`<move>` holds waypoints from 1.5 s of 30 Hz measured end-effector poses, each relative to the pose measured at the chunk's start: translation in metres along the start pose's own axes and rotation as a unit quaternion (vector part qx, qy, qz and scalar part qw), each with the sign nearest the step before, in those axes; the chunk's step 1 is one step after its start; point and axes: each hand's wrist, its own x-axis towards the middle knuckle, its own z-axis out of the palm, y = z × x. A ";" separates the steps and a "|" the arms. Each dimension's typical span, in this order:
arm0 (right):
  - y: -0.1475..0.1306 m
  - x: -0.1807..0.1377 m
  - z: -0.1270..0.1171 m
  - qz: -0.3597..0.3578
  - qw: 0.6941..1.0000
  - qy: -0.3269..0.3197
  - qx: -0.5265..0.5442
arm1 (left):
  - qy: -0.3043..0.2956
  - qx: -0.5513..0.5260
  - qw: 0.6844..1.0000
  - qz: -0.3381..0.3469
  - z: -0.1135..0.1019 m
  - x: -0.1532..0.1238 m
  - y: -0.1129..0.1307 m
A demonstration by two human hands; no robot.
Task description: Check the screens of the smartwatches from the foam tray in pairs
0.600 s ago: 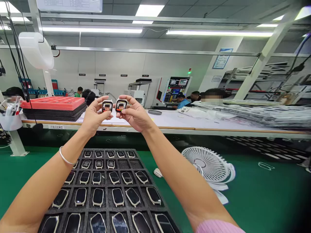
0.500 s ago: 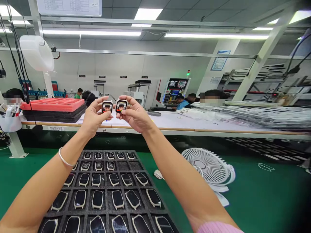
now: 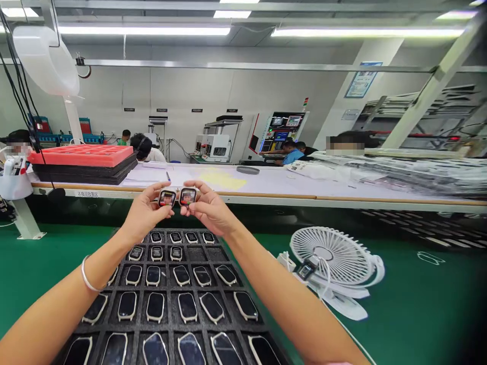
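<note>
My left hand (image 3: 145, 209) pinches a smartwatch (image 3: 166, 198) without a strap, its lit screen facing me. Beside it, my right hand (image 3: 207, 207) grips a second smartwatch (image 3: 187, 196), also lit with a coloured picture. The two watches are held side by side, a small gap between them, above the far end of a black foam tray (image 3: 198, 254). Many strapless watches lie face up in that tray's compartments, such as a dark-screened watch (image 3: 155, 306). Several at the far end, including one watch (image 3: 175, 253), show white text.
A white fan (image 3: 329, 253) stands right of my forearm on the green mat (image 3: 411, 299), with a small dark-screened device (image 3: 305, 269) beside it. Red and black trays (image 3: 81, 157) are stacked on the raised shelf (image 3: 266, 185); plastic-wrapped sheets (image 3: 411, 170) lie at its right. Other people sit beyond.
Both hands have come down with the two watches, from above the shelf to its front edge. The camera view has tilted down a little, and the small device by the fan has come into sight.
</note>
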 end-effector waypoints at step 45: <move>0.117 -0.055 -0.022 0.242 0.960 0.094 0.104 | 0.057 -0.091 0.951 -0.289 -0.017 -0.057 -0.102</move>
